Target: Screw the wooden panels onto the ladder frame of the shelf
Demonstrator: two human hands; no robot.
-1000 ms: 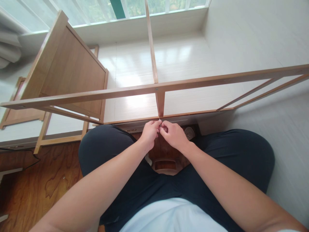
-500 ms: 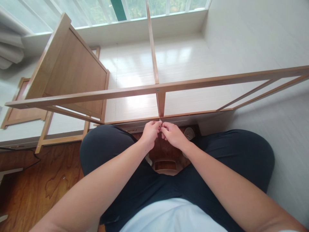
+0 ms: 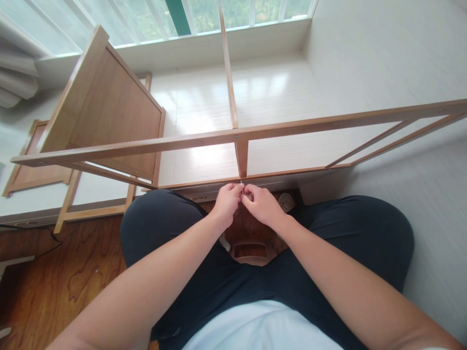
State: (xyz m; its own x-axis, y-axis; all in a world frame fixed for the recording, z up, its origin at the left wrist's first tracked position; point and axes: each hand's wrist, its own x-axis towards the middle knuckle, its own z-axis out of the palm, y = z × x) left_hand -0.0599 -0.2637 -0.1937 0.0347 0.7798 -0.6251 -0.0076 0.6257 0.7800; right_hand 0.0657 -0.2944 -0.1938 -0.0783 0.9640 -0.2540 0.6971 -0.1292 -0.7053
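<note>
Frame centre: my left hand [image 3: 226, 201] and right hand [image 3: 263, 204], fingers pinched together, hold a thin pin [image 3: 241, 182], long axis pointing up toward the post [image 3: 242, 158].

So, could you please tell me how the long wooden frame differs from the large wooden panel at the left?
The wooden frame is open between its bars, whereas the wooden panel is filled in. The frame spans most of the picture's width; the panel occupies only the left side. Both are brown wood.
</note>
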